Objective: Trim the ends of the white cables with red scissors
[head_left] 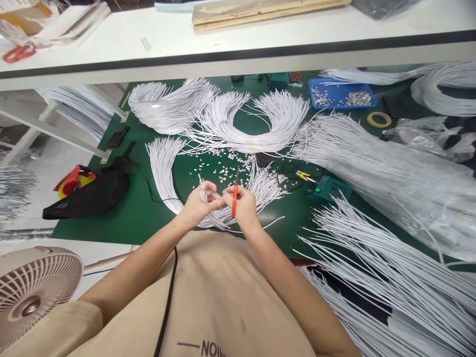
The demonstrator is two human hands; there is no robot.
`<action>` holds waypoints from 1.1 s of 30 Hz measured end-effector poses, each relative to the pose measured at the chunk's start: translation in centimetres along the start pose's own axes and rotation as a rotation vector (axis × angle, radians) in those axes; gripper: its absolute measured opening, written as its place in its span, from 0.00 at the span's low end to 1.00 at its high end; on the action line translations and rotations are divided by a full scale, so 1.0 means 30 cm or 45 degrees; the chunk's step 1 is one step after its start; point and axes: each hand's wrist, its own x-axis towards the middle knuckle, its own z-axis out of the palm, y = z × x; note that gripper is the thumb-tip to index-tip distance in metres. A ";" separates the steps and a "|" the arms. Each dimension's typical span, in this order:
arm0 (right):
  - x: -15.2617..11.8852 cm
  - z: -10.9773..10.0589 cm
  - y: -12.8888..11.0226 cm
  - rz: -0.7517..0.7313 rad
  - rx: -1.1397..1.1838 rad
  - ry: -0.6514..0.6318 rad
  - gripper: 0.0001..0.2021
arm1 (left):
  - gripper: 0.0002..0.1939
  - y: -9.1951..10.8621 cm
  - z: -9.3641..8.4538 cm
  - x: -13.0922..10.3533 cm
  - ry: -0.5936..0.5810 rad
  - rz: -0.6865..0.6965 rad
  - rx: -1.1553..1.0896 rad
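Note:
My left hand (201,202) is closed around a few thin white wires (202,186), whose ends stick up above the fingers. Close beside it, my right hand (243,206) grips orange-handled scissors (234,198), the dark blades pointing away from me. The fingertips of both hands meet or nearly meet; whatever lies between them is too small to make out. Under the hands curves a bundle of white wires (163,163), with fanned ends on both sides. Small pale metal pieces (225,171) lie scattered on the green mat just beyond.
More white wire bundles (256,141) lie behind. A blue tray (316,101) holds small metal parts, near a yellow tape roll (379,119). Bagged wires (401,173) and a green device (332,189) are at right. A black pouch (92,193) and fan (37,297) are at left. A white shelf (167,42) crosses above.

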 end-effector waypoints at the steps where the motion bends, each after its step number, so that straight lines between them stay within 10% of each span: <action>1: -0.003 0.009 -0.006 0.084 0.086 0.008 0.09 | 0.19 0.000 0.005 0.001 0.014 0.022 0.013; 7: 0.002 -0.027 -0.036 0.163 0.468 -0.252 0.10 | 0.17 0.009 0.001 -0.001 -0.032 -0.013 -0.026; 22: -0.003 -0.050 -0.038 0.058 0.162 -0.138 0.07 | 0.17 0.016 -0.011 -0.008 -0.083 -0.037 0.223; 33: -0.066 0.003 -0.032 0.007 0.110 -0.045 0.07 | 0.13 -0.016 -0.018 0.019 0.304 0.084 0.310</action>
